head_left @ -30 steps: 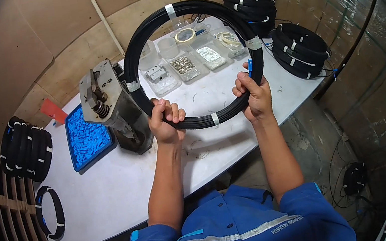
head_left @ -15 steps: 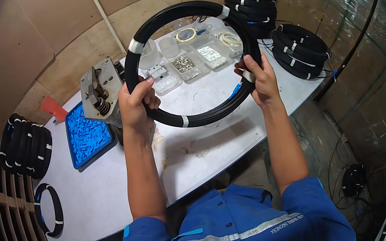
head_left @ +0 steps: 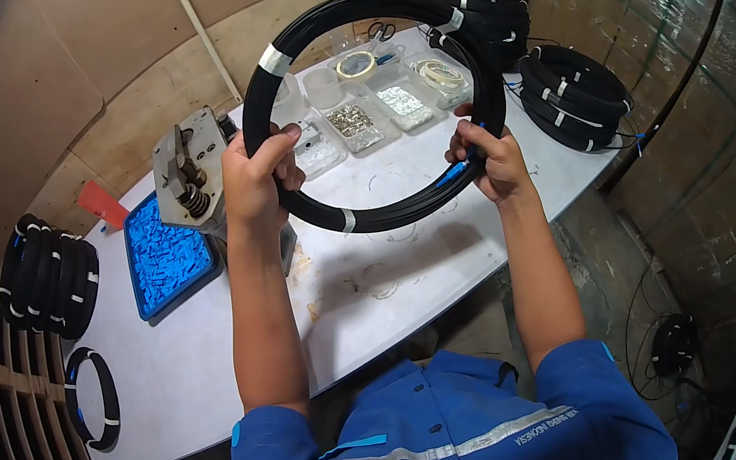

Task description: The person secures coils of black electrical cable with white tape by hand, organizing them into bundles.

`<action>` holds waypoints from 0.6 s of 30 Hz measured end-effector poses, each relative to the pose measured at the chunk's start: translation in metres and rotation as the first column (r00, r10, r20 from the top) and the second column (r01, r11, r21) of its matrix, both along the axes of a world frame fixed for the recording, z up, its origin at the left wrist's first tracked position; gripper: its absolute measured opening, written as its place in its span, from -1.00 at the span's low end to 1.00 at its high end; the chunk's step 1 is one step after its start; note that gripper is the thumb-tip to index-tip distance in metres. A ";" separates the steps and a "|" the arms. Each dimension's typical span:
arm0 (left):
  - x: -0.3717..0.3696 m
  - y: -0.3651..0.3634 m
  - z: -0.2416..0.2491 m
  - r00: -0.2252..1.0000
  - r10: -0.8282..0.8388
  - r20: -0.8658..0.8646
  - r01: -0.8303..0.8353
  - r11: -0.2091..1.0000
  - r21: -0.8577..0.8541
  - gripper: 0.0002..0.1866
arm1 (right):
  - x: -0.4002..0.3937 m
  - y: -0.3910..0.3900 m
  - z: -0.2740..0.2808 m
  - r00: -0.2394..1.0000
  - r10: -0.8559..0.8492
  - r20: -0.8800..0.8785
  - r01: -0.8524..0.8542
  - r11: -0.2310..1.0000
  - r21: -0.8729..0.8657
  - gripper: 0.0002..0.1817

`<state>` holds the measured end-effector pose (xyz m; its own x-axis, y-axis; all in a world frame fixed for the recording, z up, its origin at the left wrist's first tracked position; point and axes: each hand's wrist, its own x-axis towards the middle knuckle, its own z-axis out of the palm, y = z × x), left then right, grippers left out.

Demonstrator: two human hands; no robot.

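Observation:
Between my hands, above the table, I hold a large coil of black cable (head_left: 334,14) bound with white tape bands. My left hand (head_left: 258,175) is wrapped round the coil's left side, thumb pointing inward. My right hand (head_left: 493,157) grips the lower right side, its fingers inside the ring. A blue connector (head_left: 452,172) lies along the inner edge of the coil, close to my right fingers. Part of the coil under each palm is hidden.
A metal hand press (head_left: 198,160) stands beside a tray of blue pieces (head_left: 168,257). Behind the coil are small clear bins (head_left: 361,125) and tape rolls (head_left: 355,64). More cable coils (head_left: 574,96) sit at right and left (head_left: 48,279). A thin coil (head_left: 92,399) lies near the left edge.
The coil has turned clockwise a little, its white bands shifting round. My right hand has changed its grip and covers the band that was beside it.

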<state>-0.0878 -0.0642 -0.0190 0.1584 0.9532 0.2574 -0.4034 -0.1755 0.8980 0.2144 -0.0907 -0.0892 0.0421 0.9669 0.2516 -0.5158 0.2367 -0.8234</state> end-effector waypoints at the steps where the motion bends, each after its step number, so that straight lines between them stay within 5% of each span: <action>1: 0.000 0.000 0.001 1.000 0.007 -0.004 -0.007 1.000 0.000 -0.77 | 0.000 0.000 0.000 1.000 0.000 0.000 0.000 1.000 -0.001 -0.67; 9: 0.001 -0.001 0.008 0.998 0.010 -0.069 -0.009 1.000 0.012 -0.76 | -0.003 0.004 0.003 0.986 -0.158 0.045 0.158 0.987 0.003 -0.72; 18: -0.001 0.012 0.022 0.983 -0.052 -0.173 0.047 0.998 -0.034 -0.74 | 0.001 0.006 0.007 0.997 -0.079 -0.003 0.079 0.997 0.018 -0.76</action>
<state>-0.0892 -0.0523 0.0029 0.2454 0.9498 0.1940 -0.2480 -0.1319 0.9597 0.2149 -0.0850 -0.0818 0.1184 0.9560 0.2685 -0.4965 0.2911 -0.8177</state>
